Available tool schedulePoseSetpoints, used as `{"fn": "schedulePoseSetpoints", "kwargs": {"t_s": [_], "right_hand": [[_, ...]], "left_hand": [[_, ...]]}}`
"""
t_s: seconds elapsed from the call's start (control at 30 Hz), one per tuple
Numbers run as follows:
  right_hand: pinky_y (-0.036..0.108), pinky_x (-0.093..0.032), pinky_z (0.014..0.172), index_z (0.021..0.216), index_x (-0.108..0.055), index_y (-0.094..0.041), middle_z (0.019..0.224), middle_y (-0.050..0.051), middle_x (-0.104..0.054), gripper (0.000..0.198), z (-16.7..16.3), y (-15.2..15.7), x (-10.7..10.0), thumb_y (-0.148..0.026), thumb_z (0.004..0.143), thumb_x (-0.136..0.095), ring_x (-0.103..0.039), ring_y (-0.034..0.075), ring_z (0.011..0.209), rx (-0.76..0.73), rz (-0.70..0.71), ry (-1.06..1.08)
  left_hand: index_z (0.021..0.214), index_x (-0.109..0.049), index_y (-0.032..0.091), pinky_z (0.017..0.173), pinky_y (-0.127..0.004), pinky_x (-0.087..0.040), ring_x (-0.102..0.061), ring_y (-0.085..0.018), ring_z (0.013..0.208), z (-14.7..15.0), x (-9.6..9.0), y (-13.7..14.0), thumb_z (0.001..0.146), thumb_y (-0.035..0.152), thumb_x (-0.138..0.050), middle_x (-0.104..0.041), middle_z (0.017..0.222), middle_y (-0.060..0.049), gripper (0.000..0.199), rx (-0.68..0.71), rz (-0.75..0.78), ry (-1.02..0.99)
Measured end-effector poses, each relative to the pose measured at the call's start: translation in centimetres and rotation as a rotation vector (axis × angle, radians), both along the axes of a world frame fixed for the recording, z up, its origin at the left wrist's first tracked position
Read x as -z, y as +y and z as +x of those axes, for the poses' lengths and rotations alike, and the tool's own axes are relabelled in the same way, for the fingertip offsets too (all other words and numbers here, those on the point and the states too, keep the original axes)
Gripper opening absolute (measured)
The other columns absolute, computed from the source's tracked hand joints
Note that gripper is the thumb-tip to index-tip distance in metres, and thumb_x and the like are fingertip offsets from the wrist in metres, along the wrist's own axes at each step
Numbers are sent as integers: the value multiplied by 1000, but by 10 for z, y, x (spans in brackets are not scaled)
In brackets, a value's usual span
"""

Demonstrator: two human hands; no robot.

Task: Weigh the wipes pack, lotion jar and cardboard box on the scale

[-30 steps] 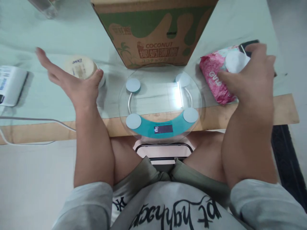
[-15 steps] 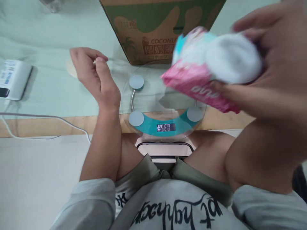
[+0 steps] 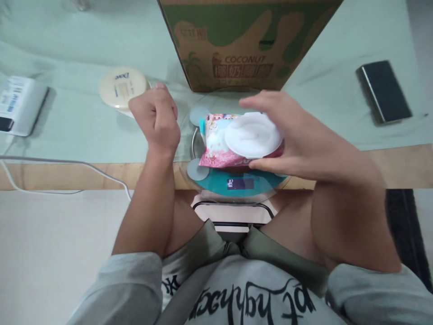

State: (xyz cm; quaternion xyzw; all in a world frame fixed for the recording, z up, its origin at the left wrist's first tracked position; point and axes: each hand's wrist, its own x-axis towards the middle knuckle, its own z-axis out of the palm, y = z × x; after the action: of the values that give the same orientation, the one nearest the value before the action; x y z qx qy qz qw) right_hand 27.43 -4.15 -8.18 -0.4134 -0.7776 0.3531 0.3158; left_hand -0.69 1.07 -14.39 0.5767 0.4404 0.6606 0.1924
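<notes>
A pink and light-blue pack of wet wipes (image 3: 216, 142) with a white oval lid rests on a round glass scale (image 3: 216, 180) with a teal band. My right hand (image 3: 284, 135) reaches around the right end of the pack, thumb on the near side and fingers at the far side of the lid. To the left of the scale, my left hand (image 3: 157, 117) is closed in a fist, raised beside a cream Dove jar (image 3: 118, 85). Whatever the fist may hold is hidden. The scale's display is lit, its large digits not readable.
A green and brown coconut carton (image 3: 237, 49) stands right behind the scale. A dark flat case (image 3: 385, 92) lies at the right. On the left are a white device (image 3: 22, 106) and a grey cable (image 3: 67, 162). The wooden edge (image 3: 399, 169) runs along the front.
My right hand has brought the pack of wet wipes down and left onto the scale. My left hand has closed further and shifted slightly right; earlier something small and white showed at its fingertips.
</notes>
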Motion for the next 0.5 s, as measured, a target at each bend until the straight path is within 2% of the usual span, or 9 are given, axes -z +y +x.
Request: {"fn": "schedulePoseSetpoints", "kwargs": {"t_s": [0.03, 0.07, 0.1, 0.17, 0.2, 0.23, 0.3, 0.37, 0.5], "right_hand": [[45, -58, 122, 117, -73, -28, 125, 3, -69, 65, 5, 5, 5, -48, 61, -98, -66, 24, 127, 93, 65, 105], [40, -59, 113, 104, -68, -23, 111, 4, -68, 59, 10, 11, 11, -58, 66, -96, -66, 20, 113, 209, 156, 217], [35, -59, 99, 93, -59, -21, 94, 2, -61, 52, 16, 19, 19, -62, 78, -86, -62, 15, 93, 387, 237, 352], [29, -42, 70, 82, -36, -21, 71, -2, -31, 36, 28, 35, 40, -48, 102, -49, -30, 9, 61, 773, 293, 578], [28, -29, 62, 81, -24, -22, 68, -4, -14, 27, 34, 43, 51, -36, 99, -39, -12, 9, 57, 1031, 205, 719], [28, -21, 60, 84, -18, -23, 70, -4, -6, 22, 39, 50, 62, -30, 95, -35, -2, 9, 58, 1134, 109, 770], [27, -14, 59, 87, -13, -23, 74, -5, 0, 24, 46, 60, 80, -28, 88, -36, 5, 8, 59, 1244, -49, 833], [26, -11, 59, 88, -12, -23, 75, -5, 1, 29, 49, 64, 90, -31, 87, -40, 4, 7, 60, 1218, -100, 827], [28, -3, 58, 89, -8, -22, 76, -4, 3, 34, 47, 62, 88, -30, 88, -41, 6, 7, 64, 1199, -127, 821]], "left_hand": [[46, -37, 25, 67, -44, -29, -21, -12, 53, -1, 1, 1, 102, 80, -67, -27, 47, -1, 84, 2, -20, -5], [46, -34, 25, 67, -44, -27, -19, -12, 53, -3, 4, 2, 104, 73, -67, -24, 47, -1, 82, 3, -48, -11], [47, -31, 25, 66, -43, -25, -17, -11, 53, -5, 7, 5, 105, 65, -66, -22, 48, 0, 80, 5, -86, -15], [49, -28, 24, 65, -41, -20, -17, -11, 53, -8, 17, 11, 107, 49, -63, -19, 50, 0, 72, 6, -184, -22], [50, -27, 24, 65, -41, -18, -17, -11, 53, -9, 23, 15, 107, 41, -60, -16, 50, 0, 68, 2, -234, -28], [52, -25, 24, 65, -41, -17, -17, -11, 53, -10, 29, 18, 107, 35, -57, -14, 51, 0, 64, -4, -281, -33], [56, -24, 25, 64, -40, -18, -19, -11, 53, -11, 38, 24, 107, 32, -54, -11, 53, 0, 60, -9, -356, -32], [61, -26, 25, 63, -38, -21, -21, -12, 55, -12, 45, 28, 109, 41, -56, -11, 54, 3, 58, -8, -403, -19], [69, -23, 25, 61, -37, -19, -22, -12, 57, -18, 52, 33, 105, 65, -56, -9, 58, 3, 63, -30, -432, -5]]}}
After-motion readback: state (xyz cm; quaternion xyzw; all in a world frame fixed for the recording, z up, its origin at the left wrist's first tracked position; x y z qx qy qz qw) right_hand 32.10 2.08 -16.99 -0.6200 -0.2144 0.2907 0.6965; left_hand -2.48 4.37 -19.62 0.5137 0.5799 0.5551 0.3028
